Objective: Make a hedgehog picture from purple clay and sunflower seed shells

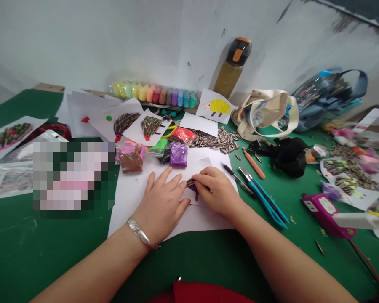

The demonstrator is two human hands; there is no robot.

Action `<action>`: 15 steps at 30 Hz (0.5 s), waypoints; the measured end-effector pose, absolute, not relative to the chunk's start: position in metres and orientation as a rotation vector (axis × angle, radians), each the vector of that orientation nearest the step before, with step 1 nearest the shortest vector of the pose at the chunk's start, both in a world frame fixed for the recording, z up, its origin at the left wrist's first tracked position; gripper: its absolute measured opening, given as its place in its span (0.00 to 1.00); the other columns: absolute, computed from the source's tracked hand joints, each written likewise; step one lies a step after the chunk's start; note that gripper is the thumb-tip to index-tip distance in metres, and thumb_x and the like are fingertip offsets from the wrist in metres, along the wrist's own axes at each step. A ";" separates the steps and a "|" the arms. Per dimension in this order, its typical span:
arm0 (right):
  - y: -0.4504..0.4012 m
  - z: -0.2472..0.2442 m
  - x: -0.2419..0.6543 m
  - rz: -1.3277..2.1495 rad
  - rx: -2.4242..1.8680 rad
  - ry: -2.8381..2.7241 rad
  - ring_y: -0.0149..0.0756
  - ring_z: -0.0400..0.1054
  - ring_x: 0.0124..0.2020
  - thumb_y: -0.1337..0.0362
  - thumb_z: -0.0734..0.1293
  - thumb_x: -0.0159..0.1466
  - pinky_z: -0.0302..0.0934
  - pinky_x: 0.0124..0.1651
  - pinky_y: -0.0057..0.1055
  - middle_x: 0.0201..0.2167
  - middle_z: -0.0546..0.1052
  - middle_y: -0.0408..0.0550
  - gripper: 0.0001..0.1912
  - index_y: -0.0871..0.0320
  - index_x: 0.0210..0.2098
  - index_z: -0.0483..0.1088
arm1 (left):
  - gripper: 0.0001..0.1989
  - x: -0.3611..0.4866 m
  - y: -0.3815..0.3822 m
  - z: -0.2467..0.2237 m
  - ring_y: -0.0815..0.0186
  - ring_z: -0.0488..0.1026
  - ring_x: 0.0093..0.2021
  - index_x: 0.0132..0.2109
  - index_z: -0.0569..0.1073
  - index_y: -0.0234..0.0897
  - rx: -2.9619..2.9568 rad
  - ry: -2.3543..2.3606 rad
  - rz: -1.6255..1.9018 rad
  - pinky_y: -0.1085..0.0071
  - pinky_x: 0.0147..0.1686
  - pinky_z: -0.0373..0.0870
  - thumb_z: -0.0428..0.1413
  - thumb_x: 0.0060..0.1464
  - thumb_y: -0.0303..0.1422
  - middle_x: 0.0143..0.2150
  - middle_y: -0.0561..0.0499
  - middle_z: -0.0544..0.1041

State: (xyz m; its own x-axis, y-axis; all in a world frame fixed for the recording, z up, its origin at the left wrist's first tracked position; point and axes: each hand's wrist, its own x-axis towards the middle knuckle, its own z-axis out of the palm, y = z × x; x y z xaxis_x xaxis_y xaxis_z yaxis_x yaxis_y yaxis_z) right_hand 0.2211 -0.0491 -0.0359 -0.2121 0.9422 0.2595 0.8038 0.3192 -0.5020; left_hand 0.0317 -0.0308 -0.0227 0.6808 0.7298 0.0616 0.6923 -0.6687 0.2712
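Observation:
My left hand [163, 202] lies with fingers spread on the white paper [126, 214], holding nothing. My right hand [217, 189] is closed in a pinch at the paper's middle, with a striped sunflower seed [190, 182] at its fingertips. Under those fingers shows a small patch of purple clay [194, 190], partly hidden by the hand. Just beyond my hands sit a purple clay packet [178, 155] and a brown clay packet [131, 159]. A pile of sunflower seeds [219, 140] lies behind the paper.
Right of the paper lie a pen [236, 178], blue tweezers [268, 202] and an orange-handled tool [254, 163]. Seed-covered hedgehog pictures [150, 126] are at the back left. A bottle [232, 69] and cloth bag [265, 113] stand by the wall; a magenta device [326, 212] is at right.

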 end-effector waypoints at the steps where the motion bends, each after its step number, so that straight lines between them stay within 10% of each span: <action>1: -0.049 -0.036 0.221 0.357 -1.537 -2.079 0.38 0.66 0.38 0.69 0.60 0.66 0.62 0.43 0.36 0.35 0.73 0.51 0.12 0.57 0.36 0.76 | 0.20 0.032 -0.031 -0.023 0.44 0.56 0.65 0.58 0.70 0.34 2.664 1.150 0.243 0.38 0.60 0.50 0.50 0.62 0.36 0.60 0.42 0.71; 15: -0.048 -0.036 0.226 0.213 -1.520 -2.003 0.39 0.68 0.38 0.67 0.61 0.66 0.63 0.42 0.35 0.34 0.74 0.51 0.12 0.56 0.36 0.77 | 0.17 0.031 -0.030 -0.021 0.41 0.54 0.66 0.55 0.73 0.40 2.766 1.166 0.214 0.33 0.61 0.43 0.52 0.61 0.37 0.60 0.46 0.72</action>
